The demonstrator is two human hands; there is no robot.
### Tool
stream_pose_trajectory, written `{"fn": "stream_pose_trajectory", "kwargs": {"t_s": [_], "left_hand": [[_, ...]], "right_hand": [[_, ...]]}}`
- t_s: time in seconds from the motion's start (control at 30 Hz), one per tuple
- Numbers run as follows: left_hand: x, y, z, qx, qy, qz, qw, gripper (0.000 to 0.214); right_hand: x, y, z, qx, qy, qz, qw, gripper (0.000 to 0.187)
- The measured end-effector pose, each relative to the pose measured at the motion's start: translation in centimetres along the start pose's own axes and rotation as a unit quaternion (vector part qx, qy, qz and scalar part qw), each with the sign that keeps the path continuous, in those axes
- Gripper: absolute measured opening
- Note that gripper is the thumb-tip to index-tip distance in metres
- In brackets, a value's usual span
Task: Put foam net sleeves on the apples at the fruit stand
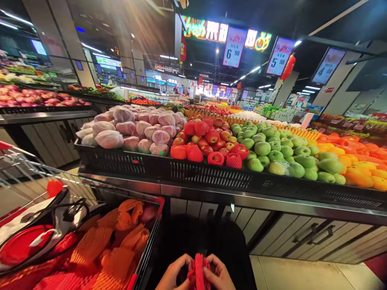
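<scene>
At the bottom centre, my left hand (175,275) and my right hand (220,276) pinch a red foam fruit net (199,269) between them, fingertips on opposite sides. Whether a fruit is inside the net cannot be made out. To the left of my hands stands a shopping cart (150,245) with orange foam nets (92,243) and red netting in it. Ahead, on the display, red apples (212,135) lie in a black crate, some of them wearing red foam nets like the one I hold.
Wrapped pinkish fruit (109,139) fills the crate's left part; green fruit (262,148) and oranges (358,177) lie to the right. A metal counter edge (242,197) runs across in front of me. A bag with black straps (65,209) rests in the cart. Price screens (234,47) hang overhead.
</scene>
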State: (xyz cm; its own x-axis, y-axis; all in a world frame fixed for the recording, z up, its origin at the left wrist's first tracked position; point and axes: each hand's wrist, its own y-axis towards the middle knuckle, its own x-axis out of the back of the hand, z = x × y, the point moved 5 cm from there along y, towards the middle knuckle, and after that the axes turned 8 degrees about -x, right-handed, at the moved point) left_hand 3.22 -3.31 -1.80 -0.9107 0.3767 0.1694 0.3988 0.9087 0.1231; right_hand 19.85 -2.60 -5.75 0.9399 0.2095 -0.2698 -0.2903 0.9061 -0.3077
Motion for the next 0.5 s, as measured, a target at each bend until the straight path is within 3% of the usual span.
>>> {"fn": "stream_pose_trajectory", "kwargs": {"t_s": [0.1, 0.2, 0.27, 0.37, 0.43, 0.5], "left_hand": [[1.1, -1.5, 0.6, 0.055, 0.089, -0.002, 0.995, 0.044], [0.9, -2.1, 1.6, 0.088, 0.136, 0.022, 0.986, 0.045], [0.0, -1.9, 2.0, 0.079, 0.149, 0.051, 0.984, 0.046], [-1.5, -1.2, 1.9, 0.053, 0.194, 0.084, 0.976, 0.04], [-1.9, -0.7, 1.7, 0.038, 0.252, 0.082, 0.964, 0.029], [-1.1, -0.3, 1.2, 0.016, 0.315, 0.043, 0.948, 0.021]], "right_hand": [[-0.1, -0.7, 1.1, 0.001, 0.088, -0.029, 0.996, 0.046], [-0.5, -0.6, 2.1, -0.032, 0.21, -0.019, 0.977, 0.042], [-0.4, -0.1, 2.2, -0.055, 0.257, -0.019, 0.965, 0.04], [0.8, 1.1, 1.3, -0.083, 0.289, -0.077, 0.951, 0.047], [1.9, 2.0, 0.7, -0.095, 0.297, -0.122, 0.942, 0.053], [3.1, 2.8, 0.6, -0.091, 0.286, -0.146, 0.943, 0.052]]}}
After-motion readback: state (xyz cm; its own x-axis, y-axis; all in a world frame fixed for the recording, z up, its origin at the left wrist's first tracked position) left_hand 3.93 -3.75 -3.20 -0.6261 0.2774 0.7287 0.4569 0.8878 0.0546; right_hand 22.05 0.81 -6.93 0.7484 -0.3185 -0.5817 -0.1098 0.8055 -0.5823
